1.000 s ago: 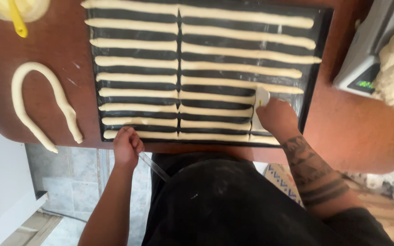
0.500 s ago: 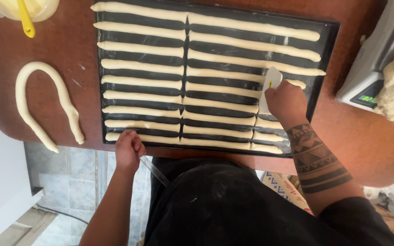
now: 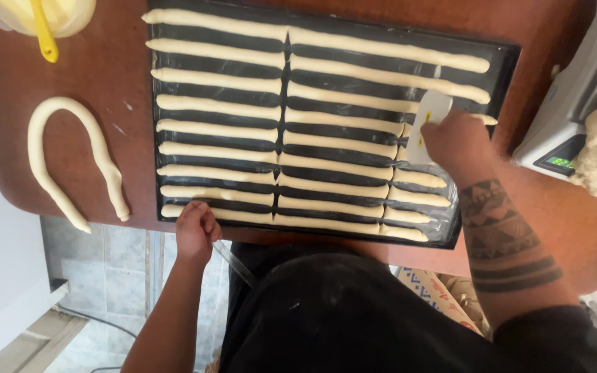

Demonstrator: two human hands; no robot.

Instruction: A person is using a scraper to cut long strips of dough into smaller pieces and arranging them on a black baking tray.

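The white scraper (image 3: 428,126) stands edge-down among the dough strips (image 3: 278,131) on the right side of the black tray (image 3: 509,69), which rests on the brown table (image 3: 105,76). The right hand (image 3: 459,141) is closed around the scraper's lower part. The left hand (image 3: 197,231) is curled at the tray's near left corner, pinching its rim beside a thin clear rod whose hold I cannot confirm.

Risks, as judged: a slanted cut would leave uneven strip ends; dragging the blade could stretch or tear the soft strips beside it. The tray overhangs the table's near edge slightly, so downward pressure may tip it if the left hand's grip slackens. A looped dough rope (image 3: 70,162) lies apart, left of the tray.
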